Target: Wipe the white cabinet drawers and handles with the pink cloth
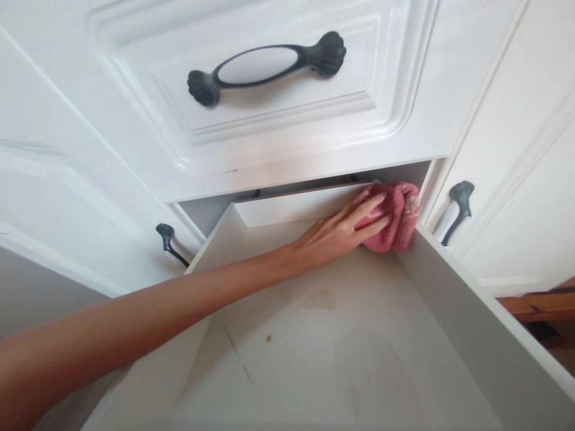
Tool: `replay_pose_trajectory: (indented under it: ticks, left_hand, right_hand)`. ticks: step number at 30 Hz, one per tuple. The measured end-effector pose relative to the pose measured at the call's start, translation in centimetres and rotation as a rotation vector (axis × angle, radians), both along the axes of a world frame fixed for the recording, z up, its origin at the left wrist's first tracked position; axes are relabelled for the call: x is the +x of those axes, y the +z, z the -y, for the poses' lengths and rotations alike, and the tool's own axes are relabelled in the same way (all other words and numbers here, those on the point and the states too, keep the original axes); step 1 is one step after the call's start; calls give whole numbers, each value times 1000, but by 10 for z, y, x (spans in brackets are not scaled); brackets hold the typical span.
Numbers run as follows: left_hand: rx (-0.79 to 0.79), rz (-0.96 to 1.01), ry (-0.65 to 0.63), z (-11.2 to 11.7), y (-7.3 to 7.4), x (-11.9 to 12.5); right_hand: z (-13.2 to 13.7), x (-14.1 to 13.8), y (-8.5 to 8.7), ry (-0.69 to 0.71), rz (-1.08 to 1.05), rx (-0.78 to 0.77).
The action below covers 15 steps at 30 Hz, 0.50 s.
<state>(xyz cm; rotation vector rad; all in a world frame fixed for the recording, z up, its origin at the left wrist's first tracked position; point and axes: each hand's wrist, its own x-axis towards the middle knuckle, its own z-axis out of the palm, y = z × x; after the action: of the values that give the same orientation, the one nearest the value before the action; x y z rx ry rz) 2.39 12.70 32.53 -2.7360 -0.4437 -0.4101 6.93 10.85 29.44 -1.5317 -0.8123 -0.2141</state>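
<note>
White kitchen cabinetry, panelled fronts all around, one drawer (471, 335) pulled open below. Deep in its far right corner, a pink cloth (398, 218), bunched and pressed where the back wall (291, 206) meets the right side wall. Flat on top of it, the left hand (341, 233), fingers (372, 209) spread narrowly and laid over the cloth rather than curled around it, apparently to push it into the corner seam. Arm stretched long from the lower left, crossing the left side of the drawer to reach that far. Right hand nowhere in view.

On the drawer floor (314, 359), nothing stored; only faint brownish stains, one small dark spot and a thin scratch line, all nearer the front than the cloth. Above, one closed drawer front with a single dark handle (267, 66) set with a pale oval inlay. Flanking doors with one dark handle each: left (169, 242), right (458, 206). Three handles counted, one cloth, one hand. At the far right edge, a strip of brown wood (539, 305), purpose unclear.
</note>
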Motion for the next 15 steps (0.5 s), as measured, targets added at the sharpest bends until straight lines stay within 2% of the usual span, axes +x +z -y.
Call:
replay_pose_trajectory:
  ticks: [3,6,9,15]
  left_hand:
    - [352,-79,-39,-9,-5,-1]
    - [467,-169,-27,-17,-7,-1]
    - [397,-239,54,-20,-2,0]
    - [89,-353,257,-14,6,1]
  right_hand:
    - [-9,-20,-10,-81,-37,-27]
    - [-21,-29,-16,-86,-75,-57]
    - [-34,-29,-15,-57,-47,-108]
    - [-40,-30,-12,-13,21,-232]
